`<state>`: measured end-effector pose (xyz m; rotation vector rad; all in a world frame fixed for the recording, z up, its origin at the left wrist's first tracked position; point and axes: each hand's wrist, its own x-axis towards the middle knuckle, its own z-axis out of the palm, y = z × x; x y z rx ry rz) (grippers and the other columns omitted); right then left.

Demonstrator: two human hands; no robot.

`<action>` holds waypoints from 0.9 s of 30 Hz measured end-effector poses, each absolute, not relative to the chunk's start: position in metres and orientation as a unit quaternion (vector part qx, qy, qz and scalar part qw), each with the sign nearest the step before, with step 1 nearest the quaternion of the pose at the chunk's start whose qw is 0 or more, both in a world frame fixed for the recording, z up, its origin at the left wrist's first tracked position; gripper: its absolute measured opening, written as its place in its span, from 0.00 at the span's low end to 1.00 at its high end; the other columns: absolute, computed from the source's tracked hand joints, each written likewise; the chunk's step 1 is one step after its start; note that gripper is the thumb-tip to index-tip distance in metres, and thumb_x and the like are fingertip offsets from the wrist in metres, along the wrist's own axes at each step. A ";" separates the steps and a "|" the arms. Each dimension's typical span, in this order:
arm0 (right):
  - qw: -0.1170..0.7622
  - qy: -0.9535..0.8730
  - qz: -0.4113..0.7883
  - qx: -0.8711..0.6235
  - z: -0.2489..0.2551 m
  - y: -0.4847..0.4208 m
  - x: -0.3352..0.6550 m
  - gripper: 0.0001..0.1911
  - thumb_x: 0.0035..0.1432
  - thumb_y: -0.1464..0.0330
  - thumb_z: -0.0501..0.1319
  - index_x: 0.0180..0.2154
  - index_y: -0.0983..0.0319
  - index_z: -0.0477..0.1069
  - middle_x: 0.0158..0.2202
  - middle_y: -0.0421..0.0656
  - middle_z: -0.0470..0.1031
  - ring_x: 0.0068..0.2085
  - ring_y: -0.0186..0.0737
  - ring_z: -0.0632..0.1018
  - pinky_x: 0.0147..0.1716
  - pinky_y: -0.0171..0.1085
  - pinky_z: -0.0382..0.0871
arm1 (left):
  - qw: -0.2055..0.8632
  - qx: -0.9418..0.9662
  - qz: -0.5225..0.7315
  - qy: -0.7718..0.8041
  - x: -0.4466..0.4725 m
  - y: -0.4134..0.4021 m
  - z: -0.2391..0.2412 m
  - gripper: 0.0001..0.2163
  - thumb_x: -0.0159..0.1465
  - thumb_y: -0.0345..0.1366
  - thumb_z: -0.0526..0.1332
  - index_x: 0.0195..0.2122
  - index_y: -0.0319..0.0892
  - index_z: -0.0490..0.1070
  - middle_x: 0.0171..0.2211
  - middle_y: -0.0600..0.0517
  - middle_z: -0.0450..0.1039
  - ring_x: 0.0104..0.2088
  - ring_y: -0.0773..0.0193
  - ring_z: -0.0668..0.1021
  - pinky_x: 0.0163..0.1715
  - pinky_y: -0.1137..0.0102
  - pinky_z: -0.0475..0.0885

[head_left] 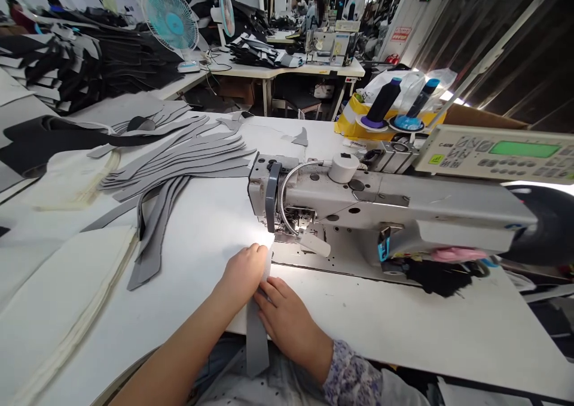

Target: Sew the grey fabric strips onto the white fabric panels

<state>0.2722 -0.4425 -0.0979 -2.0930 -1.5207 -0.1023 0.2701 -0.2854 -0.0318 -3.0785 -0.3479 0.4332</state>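
A grey fabric strip (pixel 257 340) runs up from the table's front edge, between my hands, towards the needle area of an industrial sewing machine (pixel 359 205). My left hand (pixel 244 272) lies on the strip's left side with its fingers curled over it, close to the presser foot. My right hand (pixel 287 319) presses on the strip's right side, a little nearer to me. The strip's far end is washed out by the lamp's glare, so I cannot tell whether it lies under the presser foot. Both hands rest on the white sewing table (pixel 188 226).
Grey cut pieces (pixel 179 161) lie fanned left of the machine, with cream fabric (pixel 58 298) beyond them. Black fabric (pixel 433 277) sits under the machine arm. Thread cones (pixel 383 104) and a control panel (pixel 522 152) stand behind it. A co-worker (pixel 311 17) sits far back.
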 end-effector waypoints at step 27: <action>0.270 -0.568 -0.037 -0.776 -0.099 -0.429 0.286 0.23 0.61 0.67 0.63 0.57 0.65 0.68 0.59 0.51 0.66 0.61 0.53 0.64 0.62 0.50 0.61 | -0.002 -0.980 0.154 -0.129 0.302 -0.277 -0.035 0.08 0.61 0.20 0.55 0.35 0.36 0.70 0.34 0.46 0.66 0.35 0.56 0.74 0.34 0.69 0.68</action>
